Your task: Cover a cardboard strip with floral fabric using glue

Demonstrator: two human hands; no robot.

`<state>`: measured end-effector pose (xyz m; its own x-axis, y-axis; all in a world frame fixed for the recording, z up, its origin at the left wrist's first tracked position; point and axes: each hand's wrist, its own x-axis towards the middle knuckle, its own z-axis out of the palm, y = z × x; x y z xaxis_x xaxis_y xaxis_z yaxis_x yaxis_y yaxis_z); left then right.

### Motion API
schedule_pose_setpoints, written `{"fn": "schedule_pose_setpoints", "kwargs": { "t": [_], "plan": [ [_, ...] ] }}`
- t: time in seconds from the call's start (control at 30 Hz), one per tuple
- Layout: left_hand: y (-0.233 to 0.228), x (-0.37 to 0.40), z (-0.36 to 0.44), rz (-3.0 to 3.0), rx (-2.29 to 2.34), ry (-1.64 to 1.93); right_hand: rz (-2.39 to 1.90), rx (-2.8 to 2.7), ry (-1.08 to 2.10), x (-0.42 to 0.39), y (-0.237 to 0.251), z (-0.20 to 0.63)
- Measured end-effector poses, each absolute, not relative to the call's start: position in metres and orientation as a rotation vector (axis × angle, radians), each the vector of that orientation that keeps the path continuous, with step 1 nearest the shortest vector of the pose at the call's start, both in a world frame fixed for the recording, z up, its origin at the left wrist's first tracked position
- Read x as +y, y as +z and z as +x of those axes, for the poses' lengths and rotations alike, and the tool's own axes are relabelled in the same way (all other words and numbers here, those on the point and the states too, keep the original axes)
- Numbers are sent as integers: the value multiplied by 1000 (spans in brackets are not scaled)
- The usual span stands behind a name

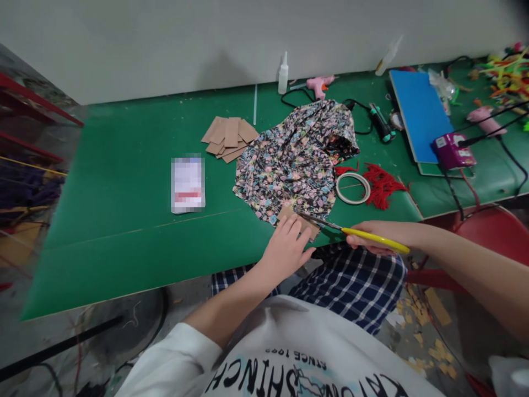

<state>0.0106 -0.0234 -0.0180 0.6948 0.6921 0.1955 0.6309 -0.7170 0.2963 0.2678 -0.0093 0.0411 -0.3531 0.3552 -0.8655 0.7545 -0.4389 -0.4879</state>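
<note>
Your left hand (288, 246) lies open, fingers slightly spread, on a brown cardboard piece (285, 212) at the near edge of the floral fabric (285, 165) on the green counter (124, 193), while your right hand (374, 226) is curled around the yellow-handled scissors (384, 241), whose blades are at the cardboard.

The left hand (289, 246) lies palm-down, the right hand (369, 227) curled.

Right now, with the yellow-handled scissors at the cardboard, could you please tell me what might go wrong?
The yellow-handled scissors in the right hand reach close to the left hand, so a slip might nick it. The floral fabric lies right by the cardboard piece, so it could get snipped too.
</note>
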Motion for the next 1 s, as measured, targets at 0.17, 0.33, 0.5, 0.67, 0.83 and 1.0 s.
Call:
{"fn": "schedule_pose_setpoints", "kwargs": {
  "t": [0.17,0.33,0.5,0.67,0.83,1.0],
  "plan": [
    [-18,-24,11,2691,1074,454,1669,1576,-1545,-7,46,259],
    [-19,-24,11,2692,1075,458,1622,1895,-1191,-10,51,251],
    [-20,-24,11,2705,1076,453,1633,1899,-1117,-14,47,251],
    [-19,-24,11,2710,1074,441,1644,1851,-1220,-11,49,252],
    [-18,-24,11,2710,1077,433,1783,1551,-1541,-12,50,250],
    [-19,-24,12,2716,1072,445,1775,1294,-1840,-19,41,250]
  ]
}}
